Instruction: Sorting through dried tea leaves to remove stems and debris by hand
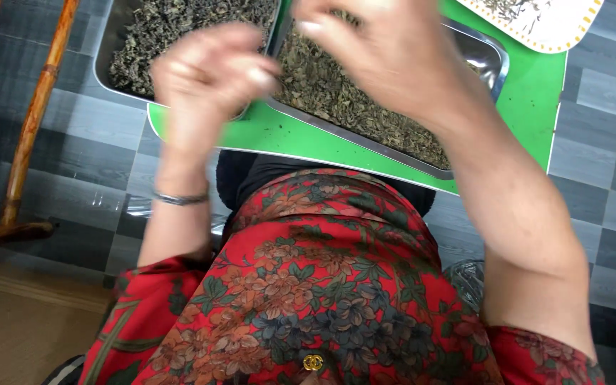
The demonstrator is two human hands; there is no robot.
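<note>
My left hand (204,78) is raised and blurred above the near edge of a metal tray (105,53) filled with dried dark-green leaves (172,25). Its fingers are curled; whether they hold any leaves I cannot tell. My right hand (386,53) hovers over a second metal tray (497,60) of the same dried leaves (336,93), fingers bent downward and blurred. Both trays rest on a green table (536,100). A thin bracelet circles my left wrist.
A white plate (543,25) with a yellow dotted rim and some leaf scraps sits at the table's far right corner. Wooden chair legs (33,114) stand at the left on a grey tiled floor. My red flowered garment fills the foreground.
</note>
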